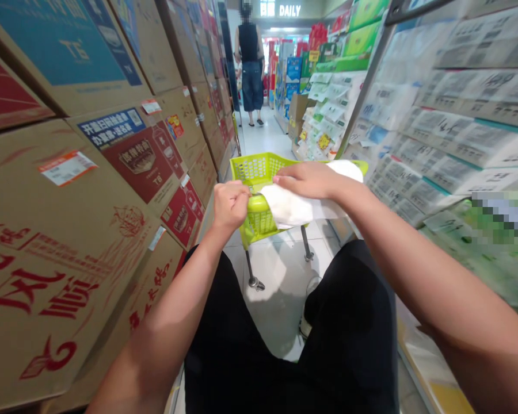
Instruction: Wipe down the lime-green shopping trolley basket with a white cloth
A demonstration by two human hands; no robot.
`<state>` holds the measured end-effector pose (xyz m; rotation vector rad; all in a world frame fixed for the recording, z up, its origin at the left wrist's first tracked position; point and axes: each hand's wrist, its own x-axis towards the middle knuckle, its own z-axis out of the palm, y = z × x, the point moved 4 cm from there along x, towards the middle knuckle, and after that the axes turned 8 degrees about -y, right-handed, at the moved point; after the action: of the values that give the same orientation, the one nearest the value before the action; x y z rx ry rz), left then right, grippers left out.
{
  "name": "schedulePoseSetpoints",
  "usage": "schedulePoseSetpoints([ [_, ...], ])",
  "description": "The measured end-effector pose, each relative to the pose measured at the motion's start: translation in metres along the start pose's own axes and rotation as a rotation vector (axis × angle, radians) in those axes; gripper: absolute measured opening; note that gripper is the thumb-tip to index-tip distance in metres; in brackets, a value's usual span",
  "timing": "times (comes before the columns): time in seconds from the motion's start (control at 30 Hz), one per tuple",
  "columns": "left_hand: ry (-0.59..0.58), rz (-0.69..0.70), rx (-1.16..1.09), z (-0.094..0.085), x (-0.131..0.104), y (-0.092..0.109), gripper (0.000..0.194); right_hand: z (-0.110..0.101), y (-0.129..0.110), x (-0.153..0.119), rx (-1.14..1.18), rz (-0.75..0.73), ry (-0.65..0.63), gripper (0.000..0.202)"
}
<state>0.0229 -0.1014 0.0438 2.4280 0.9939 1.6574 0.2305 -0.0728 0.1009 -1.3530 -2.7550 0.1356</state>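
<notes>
A yellow-green shopping cart (259, 225) with a perforated plastic basket stands in front of my legs on dark metal legs with wheels. My left hand (232, 204) is closed round the left end of its handle. A white cloth (289, 208) is draped over the middle and right of the handle. On top of this cloth lies my right hand (308, 179), palm down, with its fingers stretched to the left. The inside of the basket is mostly hidden behind my hands and the cloth.
Stacked cardboard boxes (30, 230) rise close on the left. Shelves of white packages (479, 123) line the right side. Ahead along the tiled aisle, a person in dark clothes (251, 63) stands with their back to me. A cardboard box (299, 112) sits by the right-hand shelves.
</notes>
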Motion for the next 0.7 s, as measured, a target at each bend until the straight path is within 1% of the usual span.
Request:
schedulePoseSetpoints([
  [0.1,-0.001,-0.004,-0.023,-0.008,-0.003,-0.006,0.022,-0.003,0.050,-0.007,0.081,0.171,-0.055,0.071],
  [0.13,0.009,-0.012,-0.036,-0.012,-0.004,-0.008,0.021,-0.002,0.061,-0.012,0.085,0.208,-0.042,0.071],
  [0.17,0.020,-0.024,-0.049,-0.016,-0.006,-0.010,0.021,0.000,0.065,-0.019,0.071,0.217,-0.009,0.070],
  [0.2,0.033,-0.038,-0.060,-0.020,-0.008,-0.012,0.021,0.002,0.062,-0.025,0.041,0.195,0.040,0.070],
  [0.23,0.048,-0.050,-0.069,-0.024,-0.009,-0.013,0.021,0.004,0.053,-0.030,0.002,0.149,0.095,0.070],
  [0.27,0.061,-0.056,-0.078,-0.027,-0.011,-0.015,0.021,0.007,0.038,-0.034,-0.037,0.089,0.144,0.070],
  [0.33,0.070,-0.055,-0.094,-0.030,-0.012,-0.017,0.021,0.012,0.000,-0.034,-0.096,-0.031,0.197,0.068],
  [0.4,0.060,-0.047,-0.102,-0.030,-0.011,-0.019,0.020,0.015,-0.037,-0.024,-0.134,-0.103,0.180,0.065],
  [0.43,0.051,-0.044,-0.103,-0.029,-0.009,-0.019,0.020,0.015,-0.050,-0.016,-0.141,-0.119,0.154,0.064],
  [0.47,0.044,-0.038,-0.103,-0.028,-0.008,-0.020,0.019,0.014,-0.058,-0.008,-0.137,-0.126,0.122,0.064],
  [0.5,0.036,-0.030,-0.102,-0.028,-0.007,-0.020,0.019,0.012,-0.061,0.001,-0.123,-0.123,0.086,0.064],
  [0.53,0.025,-0.024,-0.099,-0.027,-0.005,-0.021,0.018,0.010,-0.057,0.008,-0.101,-0.111,0.052,0.064],
  [0.57,0.011,-0.021,-0.096,-0.026,-0.004,-0.022,0.018,0.007,-0.047,0.014,-0.074,-0.093,0.018,0.064],
  [0.63,-0.018,-0.032,-0.089,-0.026,-0.004,-0.025,0.019,0.002,-0.018,0.017,-0.009,-0.044,-0.051,0.067],
  [0.7,-0.016,-0.068,-0.083,-0.029,-0.006,-0.030,0.020,0.000,0.014,0.007,0.049,0.017,-0.091,0.070],
])
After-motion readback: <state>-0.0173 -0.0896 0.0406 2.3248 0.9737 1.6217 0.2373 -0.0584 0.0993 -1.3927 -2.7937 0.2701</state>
